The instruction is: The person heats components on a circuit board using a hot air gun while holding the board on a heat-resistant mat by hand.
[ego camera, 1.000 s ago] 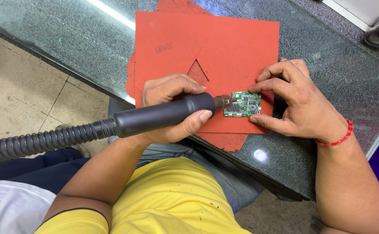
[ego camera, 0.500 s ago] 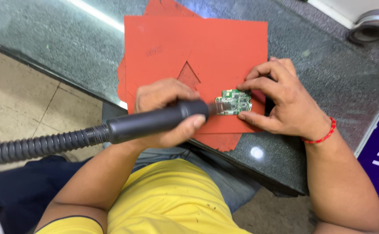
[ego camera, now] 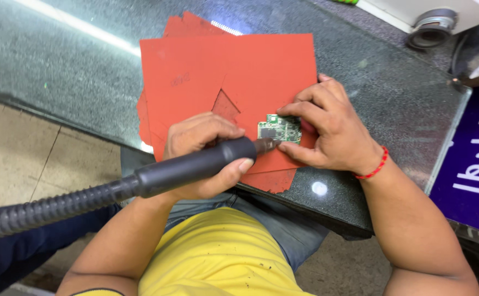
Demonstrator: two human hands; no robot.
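Dark speckled stone made up the bench [ego camera: 393, 104], with overlapping red mats [ego camera: 195, 77] laid across it toward the near edge. On the top mat, at about 4 o'clock from its centre, lay a small green circuit board [ego camera: 279, 129]. The right hand [ego camera: 335, 131] pinned the board from the 3 o'clock side, its fingers [ego camera: 299, 109] pressed narrow on the far and near edges. The left hand [ego camera: 203, 148] was wrapped fully around a black hot-air handpiece [ego camera: 195, 164] (ribbed hose trailing off toward 8 o'clock), whose nozzle tip met the board's near-left corner.

The main risk, as I judged it, was heat: the right thumb sat just beside the nozzle and could be scorched. A push from the tip might also skid the light board across the mat, since only fingertips held it. Dwelling on one spot could lift small parts, and the mat overhanging the bench edge might sag.
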